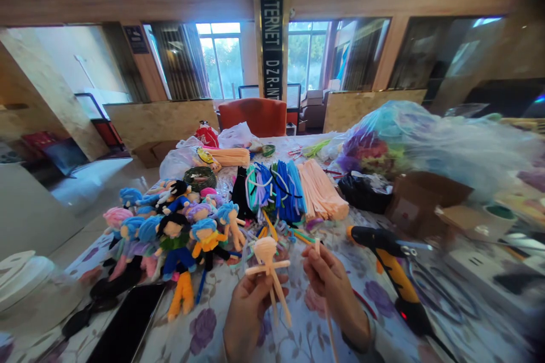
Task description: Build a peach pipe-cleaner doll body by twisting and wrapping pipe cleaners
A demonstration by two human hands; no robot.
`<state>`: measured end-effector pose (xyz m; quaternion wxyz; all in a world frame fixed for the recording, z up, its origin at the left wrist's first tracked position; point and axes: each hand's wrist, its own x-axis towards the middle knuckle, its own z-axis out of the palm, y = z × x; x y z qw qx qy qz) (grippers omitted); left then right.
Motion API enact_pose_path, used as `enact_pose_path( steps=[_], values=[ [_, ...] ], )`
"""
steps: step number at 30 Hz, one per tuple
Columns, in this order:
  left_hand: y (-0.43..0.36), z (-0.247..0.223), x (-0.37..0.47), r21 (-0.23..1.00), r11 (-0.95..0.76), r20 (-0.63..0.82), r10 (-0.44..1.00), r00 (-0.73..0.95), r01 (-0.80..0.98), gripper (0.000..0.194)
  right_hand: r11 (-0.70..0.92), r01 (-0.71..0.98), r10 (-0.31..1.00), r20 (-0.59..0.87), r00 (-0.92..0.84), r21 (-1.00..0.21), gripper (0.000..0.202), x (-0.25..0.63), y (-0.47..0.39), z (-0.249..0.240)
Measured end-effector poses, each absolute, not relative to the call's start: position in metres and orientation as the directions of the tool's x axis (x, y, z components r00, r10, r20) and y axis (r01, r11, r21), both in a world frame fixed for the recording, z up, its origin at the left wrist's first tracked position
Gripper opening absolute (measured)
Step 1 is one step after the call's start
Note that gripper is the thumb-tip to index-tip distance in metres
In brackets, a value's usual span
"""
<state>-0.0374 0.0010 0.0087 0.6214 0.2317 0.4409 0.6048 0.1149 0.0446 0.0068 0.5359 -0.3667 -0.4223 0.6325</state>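
Between the fingers of my left hand (248, 309) is a peach doll body (267, 261) made of pipe cleaners, with a round wrapped head, arms stretched sideways and two legs hanging down. My right hand (330, 286) pinches a single peach pipe cleaner (328, 326); its short top end pokes above the fingers and the long end hangs below. The two hands are apart, side by side over the table. Behind them lie a bundle of peach pipe cleaners (321, 190) and a bundle of blue pipe cleaners (289, 187).
Several finished dolls (174, 232) crowd the left, near a black phone (128, 323). On the right lie a yellow-and-black glue gun (395, 275), scissors (443, 289) and a cardboard box (417, 204). Large plastic bags (447, 136) fill the back right; a coil of green wire (200, 179) sits behind the dolls.
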Motion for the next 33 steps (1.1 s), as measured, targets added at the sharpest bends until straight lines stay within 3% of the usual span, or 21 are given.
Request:
enact_pose_path(
  steps=[4,7,11,17,21,24,28,33],
  values=[
    [0.001,0.007,-0.039,0.84,0.131,-0.233,0.963,-0.132,-0.526,0.018,-0.032,-0.224,0.977,0.017,-0.213,-0.974,0.033,0.112,0.041,0.005],
    [0.001,0.007,-0.039,0.858,0.114,-0.198,0.973,-0.118,-0.5,0.018,0.145,0.003,0.961,0.14,-0.238,-0.989,0.025,0.112,0.036,0.011],
    [0.001,0.01,-0.039,0.884,0.091,-0.149,0.985,-0.091,-0.458,0.019,0.454,0.259,0.877,0.376,-0.299,-0.852,0.018,0.11,0.031,0.019],
    [0.004,0.0,-0.038,0.881,0.087,-0.173,0.974,-0.145,-0.465,0.024,0.553,0.361,0.827,0.442,-0.348,-0.751,0.016,0.103,0.026,0.014],
    [0.004,-0.006,-0.038,0.887,0.062,-0.135,0.982,-0.13,-0.458,0.018,0.524,0.429,0.849,0.415,-0.326,-0.736,0.013,0.1,0.026,0.012],
    [0.002,-0.003,-0.038,0.905,0.066,-0.125,0.986,-0.114,-0.419,0.016,0.457,0.397,0.884,0.358,-0.301,-0.796,0.016,0.101,0.03,0.011],
    [-0.001,0.003,-0.039,0.93,0.064,-0.112,0.987,-0.112,-0.363,0.021,0.252,0.194,0.929,0.181,-0.324,-0.948,0.029,0.103,0.035,0.01],
    [0.0,0.006,-0.04,0.934,0.087,-0.14,0.981,-0.132,-0.346,0.019,0.061,-0.001,0.935,0.058,-0.351,-0.998,0.031,0.105,0.039,0.009]
  ],
)
